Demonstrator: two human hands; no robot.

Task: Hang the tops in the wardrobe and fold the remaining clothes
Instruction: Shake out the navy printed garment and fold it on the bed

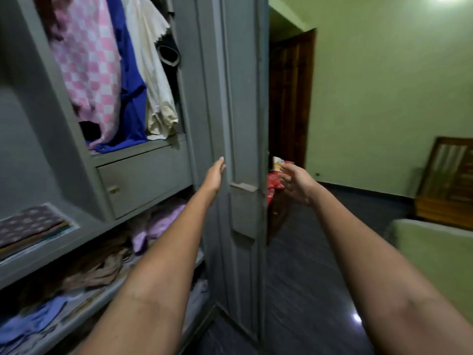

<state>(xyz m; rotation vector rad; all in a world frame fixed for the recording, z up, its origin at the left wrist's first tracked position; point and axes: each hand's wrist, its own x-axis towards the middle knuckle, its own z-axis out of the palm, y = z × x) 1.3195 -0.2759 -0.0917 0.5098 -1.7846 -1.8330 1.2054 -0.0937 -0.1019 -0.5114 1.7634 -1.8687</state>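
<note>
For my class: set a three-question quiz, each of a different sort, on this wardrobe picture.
1. True or false: the left hand lies with straight fingers against the grey wardrobe door.
2. Which hanging top is next to the pink checked top? A) blue top B) cream top
3. Fill in: the right hand holds ____.

Key: 1 true; 2 A; 3 nothing.

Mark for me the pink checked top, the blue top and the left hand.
pink checked top (87, 62), head view, middle of the checked fabric.
blue top (131, 98), head view, lower part of the hanging cloth.
left hand (214, 175), head view, back of the hand, by the grey wardrobe door.
</note>
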